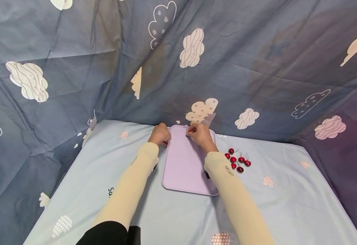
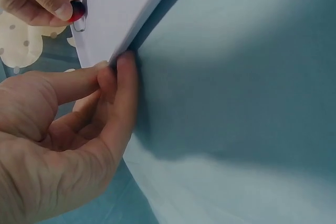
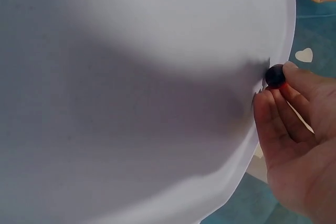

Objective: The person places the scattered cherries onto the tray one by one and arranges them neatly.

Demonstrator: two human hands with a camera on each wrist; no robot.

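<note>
A pale purple tray lies on the light blue cloth. At its far left corner my left hand pinches the rim between thumb and fingers, as the left wrist view also shows. Over the tray's far end, my right hand pinches one dark red cherry between thumb and fingertips. In the left wrist view that cherry has a thin stem curving below it. The cherry is close to the tray's far rim; whether it touches the tray I cannot tell.
Several cherries with stems lie on the cloth right of the tray, beside my right forearm. A dark cloud-patterned curtain rises just behind the tray's far edge and along both sides.
</note>
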